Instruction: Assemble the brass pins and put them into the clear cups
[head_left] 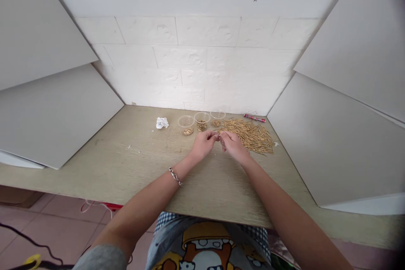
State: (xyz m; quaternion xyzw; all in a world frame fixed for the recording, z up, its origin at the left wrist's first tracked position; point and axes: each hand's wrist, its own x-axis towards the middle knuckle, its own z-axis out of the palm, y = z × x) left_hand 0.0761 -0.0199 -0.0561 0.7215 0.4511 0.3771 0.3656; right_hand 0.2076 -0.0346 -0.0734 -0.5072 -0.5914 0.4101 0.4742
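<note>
My left hand point(203, 144) and my right hand point(232, 145) meet over the middle of the wooden table point(126, 164), fingertips pinched together on a small gold piece that is too small to name. A bracelet point(175, 176) circles my left wrist. Just right of my right hand lies a wide pile of thin gold sticks point(251, 135). Behind the hands stand three small clear cups: an empty-looking one point(185, 121), one holding gold bits point(202, 120), and a third point(218, 115). Small heaps of gold bits point(187, 132) lie beside the cups.
A crumpled white paper point(162, 123) lies left of the cups. A red pen point(254, 118) rests by the back wall. White panels point(57, 114) slope in on the left and on the right point(335, 135). Cables point(19, 236) run on the tiled floor below.
</note>
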